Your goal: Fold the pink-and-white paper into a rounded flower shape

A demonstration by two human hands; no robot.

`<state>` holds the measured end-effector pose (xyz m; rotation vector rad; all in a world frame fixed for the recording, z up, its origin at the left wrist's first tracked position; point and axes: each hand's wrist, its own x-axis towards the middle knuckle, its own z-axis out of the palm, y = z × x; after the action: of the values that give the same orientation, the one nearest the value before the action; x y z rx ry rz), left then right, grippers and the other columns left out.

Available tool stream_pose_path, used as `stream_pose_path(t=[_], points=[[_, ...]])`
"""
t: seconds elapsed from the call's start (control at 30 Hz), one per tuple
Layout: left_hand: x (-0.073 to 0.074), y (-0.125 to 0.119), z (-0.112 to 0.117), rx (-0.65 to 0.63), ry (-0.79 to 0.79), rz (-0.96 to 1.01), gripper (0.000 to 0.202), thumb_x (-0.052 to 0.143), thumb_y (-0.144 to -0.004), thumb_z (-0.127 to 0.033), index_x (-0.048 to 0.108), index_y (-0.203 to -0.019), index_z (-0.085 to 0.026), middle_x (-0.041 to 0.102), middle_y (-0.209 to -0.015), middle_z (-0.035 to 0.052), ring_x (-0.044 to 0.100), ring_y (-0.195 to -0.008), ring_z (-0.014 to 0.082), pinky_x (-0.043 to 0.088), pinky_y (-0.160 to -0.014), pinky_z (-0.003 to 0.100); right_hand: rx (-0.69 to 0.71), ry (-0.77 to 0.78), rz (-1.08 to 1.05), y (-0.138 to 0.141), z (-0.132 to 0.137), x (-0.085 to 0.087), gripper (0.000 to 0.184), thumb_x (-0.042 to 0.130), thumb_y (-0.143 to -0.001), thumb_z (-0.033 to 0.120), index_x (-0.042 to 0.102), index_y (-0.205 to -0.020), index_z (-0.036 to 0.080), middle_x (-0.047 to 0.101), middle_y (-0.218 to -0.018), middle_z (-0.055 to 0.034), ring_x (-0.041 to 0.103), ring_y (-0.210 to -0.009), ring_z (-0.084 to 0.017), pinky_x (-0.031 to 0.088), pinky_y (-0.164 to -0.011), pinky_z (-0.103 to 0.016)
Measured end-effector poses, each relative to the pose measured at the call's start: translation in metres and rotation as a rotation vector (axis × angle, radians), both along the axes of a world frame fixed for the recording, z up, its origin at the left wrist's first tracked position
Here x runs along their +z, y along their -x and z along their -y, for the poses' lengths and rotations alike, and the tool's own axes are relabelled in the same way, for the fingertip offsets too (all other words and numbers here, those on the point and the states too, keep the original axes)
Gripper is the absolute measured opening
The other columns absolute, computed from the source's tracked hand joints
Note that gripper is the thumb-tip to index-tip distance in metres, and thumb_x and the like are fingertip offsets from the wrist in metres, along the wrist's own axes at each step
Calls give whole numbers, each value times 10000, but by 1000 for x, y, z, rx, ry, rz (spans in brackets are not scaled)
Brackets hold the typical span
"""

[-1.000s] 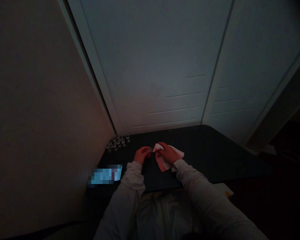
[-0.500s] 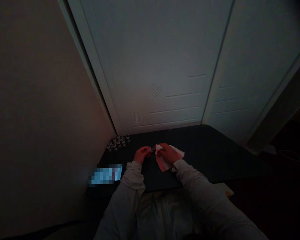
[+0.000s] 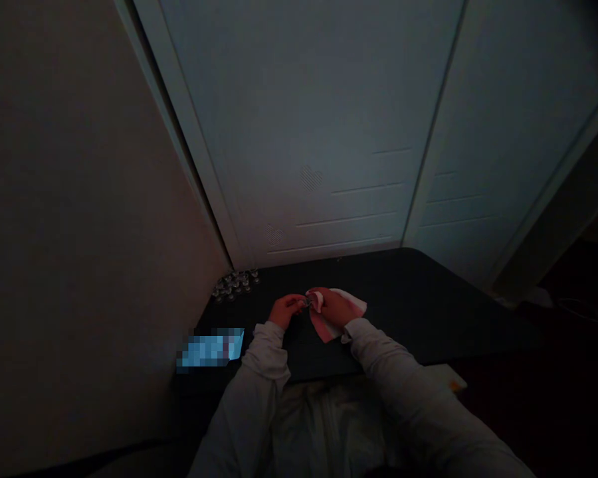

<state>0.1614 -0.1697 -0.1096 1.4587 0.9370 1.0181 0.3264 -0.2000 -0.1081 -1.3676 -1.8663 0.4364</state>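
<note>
The room is dim. My left hand (image 3: pixel 284 309) is pinched on a small shiny object (image 3: pixel 307 302) that I cannot name, held just above the dark table (image 3: pixel 408 312). My right hand (image 3: pixel 335 307) is closed on a pale cloth (image 3: pixel 329 325), with a bunched corner of it pressed against that small object. The rest of the cloth hangs below and behind my right hand onto the table. Both hands meet near the table's middle, close to its near edge.
A cluster of several small shiny pieces (image 3: pixel 234 284) sits at the table's back left corner by the wall. A lit blurred screen (image 3: pixel 210 348) lies at the front left. White cupboard doors (image 3: pixel 329 133) stand behind the table.
The cloth corner in my right hand has closed in onto the small object held by my left hand. Both hands stay in nearly the same place.
</note>
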Motion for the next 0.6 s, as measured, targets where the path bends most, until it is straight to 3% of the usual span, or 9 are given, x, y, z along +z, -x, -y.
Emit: stream_pose_path(t=[0.1, 0.33, 0.6], points=[[1, -1, 1, 7, -8, -12, 245, 626, -563, -271, 615, -763, -130, 604, -645, 24, 484, -526, 88, 389, -534, 233, 14, 3, -42, 1, -1, 0, 408, 478, -682, 140, 471, -1083, 212, 560, -1018, -26, 504, -892, -132, 370, -782, -244], [4, -2, 5, -10, 16, -2, 230, 629, -560, -251, 611, -753, -128, 606, -644, 22, 492, -531, 88, 383, -532, 228, 20, 27, -37, -1, -1, 0, 378, 456, -703, 139, 491, -1072, 218, 563, -1031, -26, 500, -926, -133, 364, -820, -253], [-1, -2, 3, -86, 63, 33, 245, 647, -537, -206, 610, -767, -129, 620, -688, 34, 552, -625, 127, 412, -630, 269, 25, 65, -53, -1, -1, 1, 322, 419, -729, 151, 524, -1029, 196, 574, -1013, -38, 507, -919, -139, 362, -821, -247]])
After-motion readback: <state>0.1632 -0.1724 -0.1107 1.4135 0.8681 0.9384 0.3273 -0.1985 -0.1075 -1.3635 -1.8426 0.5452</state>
